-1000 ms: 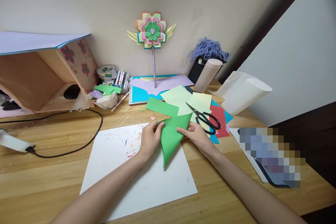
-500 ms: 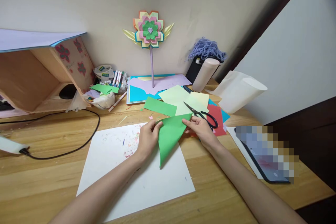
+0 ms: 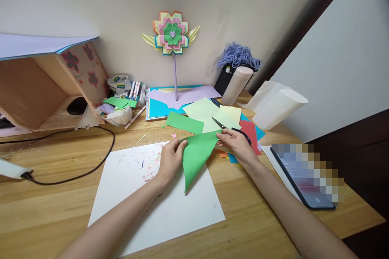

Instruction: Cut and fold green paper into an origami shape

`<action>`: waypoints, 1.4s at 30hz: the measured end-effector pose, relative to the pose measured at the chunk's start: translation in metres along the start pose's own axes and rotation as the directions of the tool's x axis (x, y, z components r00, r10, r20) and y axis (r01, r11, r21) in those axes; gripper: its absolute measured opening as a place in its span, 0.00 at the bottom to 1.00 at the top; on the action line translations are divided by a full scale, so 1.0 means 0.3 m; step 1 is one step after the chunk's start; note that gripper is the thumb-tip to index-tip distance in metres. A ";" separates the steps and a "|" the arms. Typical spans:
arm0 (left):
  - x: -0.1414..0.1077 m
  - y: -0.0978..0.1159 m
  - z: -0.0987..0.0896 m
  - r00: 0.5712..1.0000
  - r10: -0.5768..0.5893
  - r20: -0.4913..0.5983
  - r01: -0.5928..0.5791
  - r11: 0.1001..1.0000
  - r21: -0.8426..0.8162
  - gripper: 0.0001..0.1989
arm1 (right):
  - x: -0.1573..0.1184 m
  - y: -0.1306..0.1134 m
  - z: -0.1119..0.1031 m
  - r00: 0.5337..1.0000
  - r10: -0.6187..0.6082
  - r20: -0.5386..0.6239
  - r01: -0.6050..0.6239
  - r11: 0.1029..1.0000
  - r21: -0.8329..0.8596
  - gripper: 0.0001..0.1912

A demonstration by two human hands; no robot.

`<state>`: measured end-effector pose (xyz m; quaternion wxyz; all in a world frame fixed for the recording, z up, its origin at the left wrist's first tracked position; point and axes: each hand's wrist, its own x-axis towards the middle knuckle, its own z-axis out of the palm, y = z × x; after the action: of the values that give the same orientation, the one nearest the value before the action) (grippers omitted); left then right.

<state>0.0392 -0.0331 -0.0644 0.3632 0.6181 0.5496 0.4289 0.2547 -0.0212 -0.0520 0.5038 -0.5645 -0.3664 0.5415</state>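
A piece of green paper [image 3: 197, 153], folded into a triangle, is held between my two hands above a white sheet [image 3: 136, 210]. My left hand [image 3: 172, 158] pinches its upper left corner, thumb on the near face. At the upper right corner, the thumb and fingers of my right hand [image 3: 235, 143] grip the paper. One long point of the triangle hangs down toward the white sheet. Just behind my right hand lie black-handled scissors [image 3: 218, 122], their handles partly covered by the hand. Colour marks and crumbs speckle the white sheet.
Loose coloured papers, among them a green strip [image 3: 184, 122] and a red piece [image 3: 249, 129], lie beyond my hands. A paper flower [image 3: 172, 34] stands against the wall. To the right are a phone [image 3: 304, 182] and a paper roll [image 3: 278, 105]; at left, a decorated box [image 3: 82, 68] and a black cable [image 3: 113, 145].
My right hand has shifted its grip slightly at the upper right corner and now covers more of the scissors' handles. My left hand keeps its hold. The view has moved a little.
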 end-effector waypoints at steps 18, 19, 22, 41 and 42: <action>-0.008 0.017 -0.004 0.996 -0.052 0.078 0.055 0.998 -0.030 0.19 | -0.007 -0.014 -0.003 0.992 -0.124 -0.013 0.122 0.989 -0.080 0.17; -0.007 0.018 -0.004 0.995 -0.054 0.081 0.057 0.998 -0.032 0.19 | -0.006 -0.013 -0.005 0.991 -0.137 -0.001 0.136 0.987 -0.085 0.18; -0.005 0.017 -0.005 0.993 -0.057 0.099 0.062 0.997 -0.043 0.19 | -0.005 -0.011 -0.010 0.985 -0.174 0.008 0.174 0.979 -0.108 0.19; -0.002 0.013 -0.018 0.990 -0.123 0.066 0.138 0.941 -0.308 0.20 | -0.096 0.009 0.072 0.864 0.192 0.466 -0.126 0.977 -0.171 0.19; -0.001 0.012 -0.018 0.990 -0.123 0.065 0.137 0.942 -0.305 0.20 | -0.103 0.011 0.078 0.868 0.182 0.463 -0.116 0.979 -0.169 0.19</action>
<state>0.0356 -0.0339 -0.0593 0.4950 0.5254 0.5073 0.4707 0.2270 -0.0475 -0.0456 0.3155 -0.4739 -0.4700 0.6745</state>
